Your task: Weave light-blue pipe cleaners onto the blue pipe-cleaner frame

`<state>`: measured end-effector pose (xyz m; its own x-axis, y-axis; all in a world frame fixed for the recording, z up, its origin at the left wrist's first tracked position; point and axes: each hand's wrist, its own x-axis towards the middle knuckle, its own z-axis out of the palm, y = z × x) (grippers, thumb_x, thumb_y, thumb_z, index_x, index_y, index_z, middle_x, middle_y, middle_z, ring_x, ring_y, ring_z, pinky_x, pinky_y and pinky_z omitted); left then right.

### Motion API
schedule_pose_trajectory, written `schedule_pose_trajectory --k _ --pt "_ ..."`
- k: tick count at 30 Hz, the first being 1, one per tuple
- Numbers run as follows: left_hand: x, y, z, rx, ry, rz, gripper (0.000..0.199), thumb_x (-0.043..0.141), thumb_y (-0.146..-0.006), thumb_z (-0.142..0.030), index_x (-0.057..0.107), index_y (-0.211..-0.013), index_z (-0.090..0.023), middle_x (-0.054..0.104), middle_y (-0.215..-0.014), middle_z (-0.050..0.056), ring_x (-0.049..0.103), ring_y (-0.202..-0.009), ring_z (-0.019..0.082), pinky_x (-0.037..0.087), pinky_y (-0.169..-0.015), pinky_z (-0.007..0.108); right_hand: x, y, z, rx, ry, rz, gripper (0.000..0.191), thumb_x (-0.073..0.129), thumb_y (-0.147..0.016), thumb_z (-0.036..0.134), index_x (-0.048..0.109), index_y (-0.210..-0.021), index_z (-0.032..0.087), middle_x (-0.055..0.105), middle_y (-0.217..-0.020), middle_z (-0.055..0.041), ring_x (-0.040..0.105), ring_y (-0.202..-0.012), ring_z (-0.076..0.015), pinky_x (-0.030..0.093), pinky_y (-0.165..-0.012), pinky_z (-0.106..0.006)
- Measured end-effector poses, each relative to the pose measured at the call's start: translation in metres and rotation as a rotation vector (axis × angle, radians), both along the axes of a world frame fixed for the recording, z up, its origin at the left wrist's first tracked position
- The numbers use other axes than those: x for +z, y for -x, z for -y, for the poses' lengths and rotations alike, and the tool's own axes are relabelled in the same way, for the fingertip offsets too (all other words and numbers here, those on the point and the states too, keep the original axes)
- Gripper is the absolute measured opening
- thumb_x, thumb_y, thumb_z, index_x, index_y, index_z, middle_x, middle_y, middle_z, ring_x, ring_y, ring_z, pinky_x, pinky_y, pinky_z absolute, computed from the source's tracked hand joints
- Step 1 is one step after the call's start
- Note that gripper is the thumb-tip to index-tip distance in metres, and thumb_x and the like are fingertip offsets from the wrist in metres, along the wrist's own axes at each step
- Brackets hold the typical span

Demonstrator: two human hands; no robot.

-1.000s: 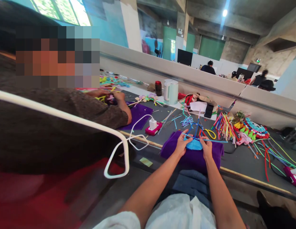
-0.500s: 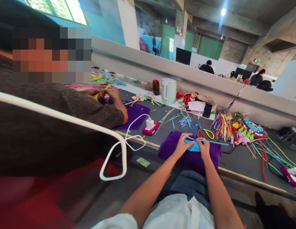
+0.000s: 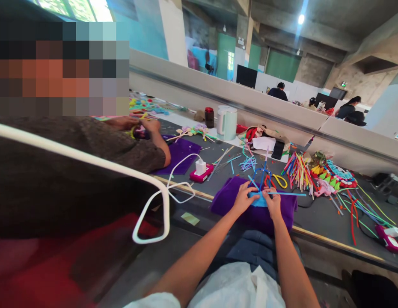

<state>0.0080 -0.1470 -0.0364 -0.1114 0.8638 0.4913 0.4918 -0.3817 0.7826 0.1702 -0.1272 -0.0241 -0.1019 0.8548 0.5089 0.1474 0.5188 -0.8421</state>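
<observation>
My left hand is closed at the left side of a flat light-blue pipe-cleaner piece, thumb lying along its upper edge. Opposite it, my right hand pinches a light-blue pipe cleaner, whose long end sticks out to the right. The stem's other end slants up and left between my hands. Behind my fingers stand dark-blue pipe-cleaner loops, with a pale purple stem rising from them. Beneath everything lies a purple cloth. My fingertips partly hide where the stems meet.
Yellow scissor handles lie just beyond my right hand. A bundle of coloured pipe cleaners and a phone are farther off. Left are a pink power strip, a white bent tube and a co-worker's arm.
The light-blue pipe cleaner, nearly straight before, now bends between my hands, its left end pointing up more steeply. My hands have shifted slightly down.
</observation>
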Motion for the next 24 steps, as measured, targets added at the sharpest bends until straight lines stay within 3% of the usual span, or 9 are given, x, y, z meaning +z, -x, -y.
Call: schedule_pose_trajectory --k 4,9,24 --pt "0.0046 0.0043 0.0003 -0.091 0.049 0.118 0.031 0.072 -0.067 -0.029 0.069 -0.097 -0.022 0.055 -0.126 0.01 0.042 -0.124 0.029 0.031 -0.104 0.046 -0.001 0.0004 -0.0005 0.009 0.022 -0.024 0.015 0.061 -0.079 0.033 0.069 -0.076 0.02 0.067 -0.091 -0.0068 0.06 -0.096 -0.022 0.042 -0.089 -0.035" --pt "0.0095 0.0059 0.0012 -0.209 0.062 0.236 0.024 0.07 -0.069 -0.028 0.069 -0.092 -0.02 0.062 -0.118 0.01 0.052 -0.115 0.026 0.035 -0.101 0.044 -0.0022 0.0006 -0.002 0.023 0.047 -0.043 0.017 0.061 -0.079 0.035 0.07 -0.078 0.021 0.067 -0.093 -0.0069 0.059 -0.099 -0.0227 0.042 -0.089 -0.036" --pt "0.0034 0.0062 0.001 -0.203 0.011 0.236 0.016 0.06 -0.078 -0.029 0.07 -0.086 -0.02 0.063 -0.115 0.01 0.056 -0.109 0.025 0.04 -0.095 0.045 0.0004 0.0003 -0.0008 0.043 0.02 0.047 0.017 0.057 -0.082 0.032 0.068 -0.079 0.02 0.065 -0.091 -0.0067 0.058 -0.1 -0.0212 0.042 -0.091 -0.035"
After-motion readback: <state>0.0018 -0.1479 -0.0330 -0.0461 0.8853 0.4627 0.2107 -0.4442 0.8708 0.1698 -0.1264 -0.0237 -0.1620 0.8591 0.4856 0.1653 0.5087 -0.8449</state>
